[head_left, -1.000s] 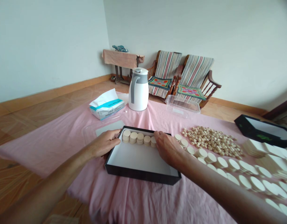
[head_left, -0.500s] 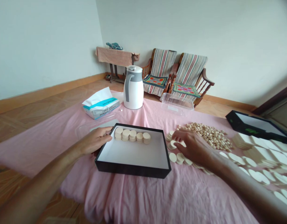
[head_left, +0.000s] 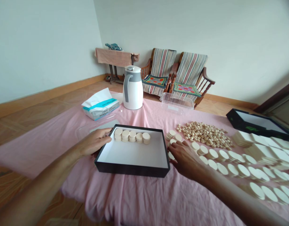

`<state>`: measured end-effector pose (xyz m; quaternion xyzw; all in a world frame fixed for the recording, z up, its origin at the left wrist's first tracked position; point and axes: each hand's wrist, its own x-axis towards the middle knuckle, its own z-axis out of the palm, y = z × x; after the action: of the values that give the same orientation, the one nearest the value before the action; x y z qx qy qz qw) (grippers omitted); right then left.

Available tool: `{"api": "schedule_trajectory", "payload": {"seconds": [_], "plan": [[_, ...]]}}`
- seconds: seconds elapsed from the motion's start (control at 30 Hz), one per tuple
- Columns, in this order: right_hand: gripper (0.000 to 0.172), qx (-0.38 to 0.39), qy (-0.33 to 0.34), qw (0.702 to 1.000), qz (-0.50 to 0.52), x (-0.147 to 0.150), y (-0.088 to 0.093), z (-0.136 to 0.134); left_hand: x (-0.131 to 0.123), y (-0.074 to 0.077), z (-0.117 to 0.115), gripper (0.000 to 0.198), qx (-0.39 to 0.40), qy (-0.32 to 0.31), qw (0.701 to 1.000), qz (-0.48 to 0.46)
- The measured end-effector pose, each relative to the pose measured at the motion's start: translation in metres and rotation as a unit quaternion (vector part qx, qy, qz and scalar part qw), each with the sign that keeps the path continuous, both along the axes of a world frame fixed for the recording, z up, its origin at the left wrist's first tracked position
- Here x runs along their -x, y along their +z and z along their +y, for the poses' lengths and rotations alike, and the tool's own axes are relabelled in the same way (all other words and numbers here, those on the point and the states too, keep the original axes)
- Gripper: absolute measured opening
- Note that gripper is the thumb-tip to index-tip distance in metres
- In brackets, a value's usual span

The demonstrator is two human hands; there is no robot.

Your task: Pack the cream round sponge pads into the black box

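My left hand [head_left: 98,142] is closed on the left wall of a shallow black box lid [head_left: 132,169] with a white inside. Along the lid's far side stand several short stacks of round wooden discs [head_left: 132,135]. Just past the lid's right edge, my right hand [head_left: 185,158] has its fingers and thumb curled around a stack of discs [head_left: 171,155] on the cloth. The hand covers part of that stack and its neighbours. More disc stacks [head_left: 212,153] run in rows to the right of the hand.
Behind the discs lies a pile of small wooden beads [head_left: 205,133]. Square wooden pieces [head_left: 264,153] and another black box [head_left: 257,124] lie at the right. A white jug [head_left: 133,91], a tissue pack [head_left: 100,105] and a clear plastic container [head_left: 176,103] stand on the pink cloth [head_left: 125,201].
My right hand has come down toward me, from the farther discs to the nearer stack beside the lid. My left hand keeps its hold, and the view has shifted slightly.
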<state>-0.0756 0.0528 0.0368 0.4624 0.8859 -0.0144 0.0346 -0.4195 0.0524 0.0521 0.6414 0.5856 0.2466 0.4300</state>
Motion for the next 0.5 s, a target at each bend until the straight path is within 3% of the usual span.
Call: {"api": "schedule_trajectory", "payload": {"seconds": [0.27, 0.37, 0.5], "plan": [[0.014, 0.011, -0.017, 1.000, 0.002, 0.003, -0.001, 0.002, 0.000, -0.003, -0.002, 0.053, 0.006, 0.005, 1.000, -0.002], [0.015, 0.017, -0.037, 0.999, 0.029, -0.002, 0.015, 0.006, -0.002, -0.002, -0.002, 0.053, -0.003, -0.002, 1.000, -0.003], [0.012, 0.006, -0.024, 0.996, 0.082, 0.003, 0.050, 0.016, -0.006, 0.000, -0.004, 0.053, -0.009, -0.005, 1.000, -0.002]]}}
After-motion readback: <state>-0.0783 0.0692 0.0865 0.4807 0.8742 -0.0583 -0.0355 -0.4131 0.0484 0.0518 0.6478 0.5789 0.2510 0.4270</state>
